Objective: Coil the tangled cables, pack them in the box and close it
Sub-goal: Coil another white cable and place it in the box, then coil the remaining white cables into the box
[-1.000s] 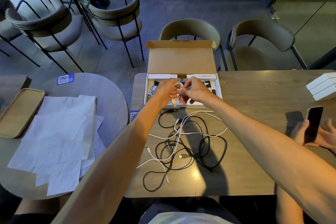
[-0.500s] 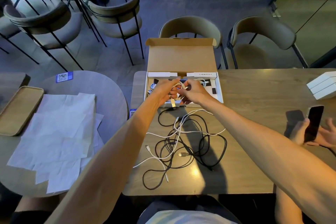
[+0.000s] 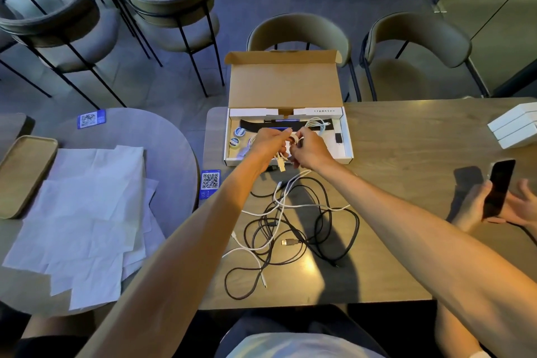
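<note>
- Step in hand: winding one white cable. The left hand [image 3: 270, 142] and right hand [image 3: 311, 150] meet over the near edge of the box [image 3: 347, 142], and both have fingers curled around a small white coil [image 3: 293, 139] pinched between them. Its plug [image 3: 281, 166] dangles below.
- The task is early, I judge. The tangle [image 3: 290, 227] lies loose on the table [image 3: 406, 139], near of the box, and a white strand runs from it up towards the hands.
- Next move, as I judge it: finish the last turns, tuck the plug end so that the loops hold, and lay the coil in the box beside the packed coil [image 3: 316, 123]. After that, tease a single strand out of the tangle without dragging the others along.
- The box is open, with its lid [image 3: 286, 81] standing up at the far side.
- Counts:
  - Two coils, one in hand and one in the box.
  - One tangle of white and black strands; how many cables it holds I cannot tell.
  - Two round discs [image 3: 239, 131] at the left of the box.
- To the right, another person's hands hold one phone [image 3: 498, 189].
- Far right there are three stacked white boxes [image 3: 514, 128].
</note>
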